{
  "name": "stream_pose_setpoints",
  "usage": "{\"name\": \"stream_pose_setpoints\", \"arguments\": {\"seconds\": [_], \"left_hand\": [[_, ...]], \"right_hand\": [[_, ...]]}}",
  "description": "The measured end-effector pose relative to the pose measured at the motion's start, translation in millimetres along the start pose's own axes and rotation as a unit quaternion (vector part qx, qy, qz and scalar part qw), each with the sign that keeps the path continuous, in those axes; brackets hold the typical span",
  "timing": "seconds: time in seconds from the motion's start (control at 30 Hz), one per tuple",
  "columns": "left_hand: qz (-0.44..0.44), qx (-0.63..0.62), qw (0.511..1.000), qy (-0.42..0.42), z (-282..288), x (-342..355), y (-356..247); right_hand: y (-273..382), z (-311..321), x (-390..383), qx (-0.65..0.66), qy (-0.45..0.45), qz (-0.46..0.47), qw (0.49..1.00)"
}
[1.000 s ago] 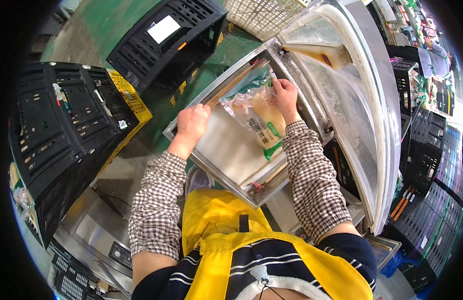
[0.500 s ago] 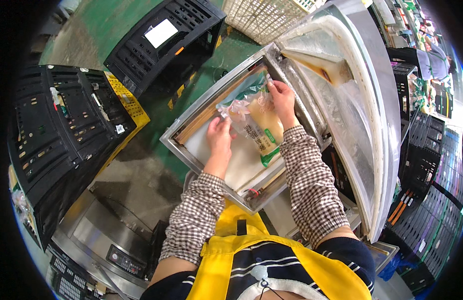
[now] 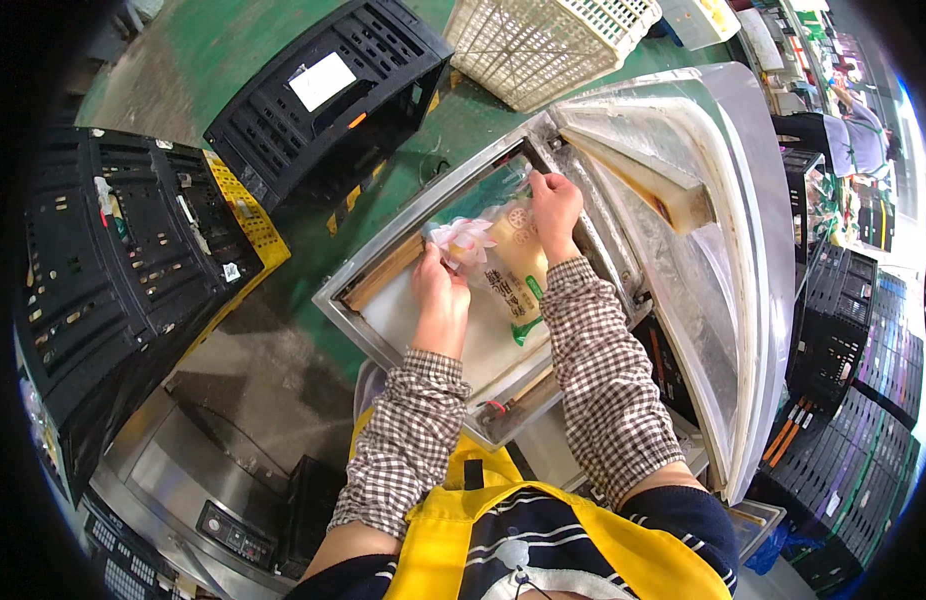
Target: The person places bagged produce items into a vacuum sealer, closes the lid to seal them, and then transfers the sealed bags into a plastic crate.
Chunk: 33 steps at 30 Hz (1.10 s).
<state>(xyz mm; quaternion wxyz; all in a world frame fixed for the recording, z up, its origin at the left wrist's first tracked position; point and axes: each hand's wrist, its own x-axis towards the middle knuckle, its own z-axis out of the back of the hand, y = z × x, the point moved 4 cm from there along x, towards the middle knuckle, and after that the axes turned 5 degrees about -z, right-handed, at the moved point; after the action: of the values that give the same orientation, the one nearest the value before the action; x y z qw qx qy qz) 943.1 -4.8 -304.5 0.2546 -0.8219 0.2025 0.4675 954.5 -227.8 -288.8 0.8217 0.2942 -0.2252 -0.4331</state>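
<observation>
A clear printed plastic bag [image 3: 518, 262] with a pink flower, green edging and pale yellow areas lies in the shallow chamber of a vacuum sealer [image 3: 378, 345]. My left hand [image 3: 442, 296] pinches the bag's left upper corner beside the flower. At the upper right corner, near the chamber's far wall, my right hand [image 3: 556, 215] is closed on the bag's edge. The bag's end between my hands is spread toward the far left side of the chamber. Beneath it is a white plate [image 3: 413, 315]. The sealer's transparent lid [image 3: 728, 290] stands raised on the right.
Black slotted crates [image 3: 328, 105] stand beyond the sealer and at the left [image 3: 93, 250], with a yellow crate [image 3: 248, 205] against them. A white lattice basket [image 3: 543, 50] is behind the chamber. Stacked dark crates [image 3: 833, 460] fill the right; a person [image 3: 853, 140] is farther off.
The bag's open-looking end is stretched more between my hands, and the flower print lies flatter. My left hand has reached up to the bag's corner; my right hand has shifted slightly.
</observation>
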Motion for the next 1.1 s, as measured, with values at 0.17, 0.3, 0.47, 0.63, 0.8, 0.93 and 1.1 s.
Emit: {"name": "stream_pose_setpoints", "arguments": {"seconds": [0.17,0.3,0.47,0.63,0.8,0.93,1.1], "left_hand": [[-0.016,-0.029,0.999,-0.035,5.3,14.5,3.3],[-0.028,-0.032,0.999,-0.004,-14.5,-3.3,-3.5],[-0.02,0.09,0.995,-0.036,-6.0,-0.7,-3.1],[0.001,0.089,0.994,-0.067,1.5,-1.2,4.0],[-0.033,0.056,0.996,-0.06,-0.1,0.7,2.1],[-0.063,0.289,0.951,-0.091,4.2,-32.7,-25.4],[-0.403,0.328,0.847,0.116,-32.9,-98.1,-100.2]], "right_hand": [[64.0,18.6,0.1,-0.095,0.073,-0.044,0.992],[58.6,10.2,9.4,-0.149,0.052,-0.056,0.986],[57.8,1.0,11.5,-0.244,0.074,-0.013,0.967],[60.2,3.0,10.1,-0.252,0.065,0.014,0.966],[68.2,3.8,7.7,-0.255,0.07,0.032,0.964],[66.5,18.9,1.4,-0.182,0.031,0.076,0.98],[44.9,100.5,-52.9,-0.095,0.065,0.117,0.986]]}}
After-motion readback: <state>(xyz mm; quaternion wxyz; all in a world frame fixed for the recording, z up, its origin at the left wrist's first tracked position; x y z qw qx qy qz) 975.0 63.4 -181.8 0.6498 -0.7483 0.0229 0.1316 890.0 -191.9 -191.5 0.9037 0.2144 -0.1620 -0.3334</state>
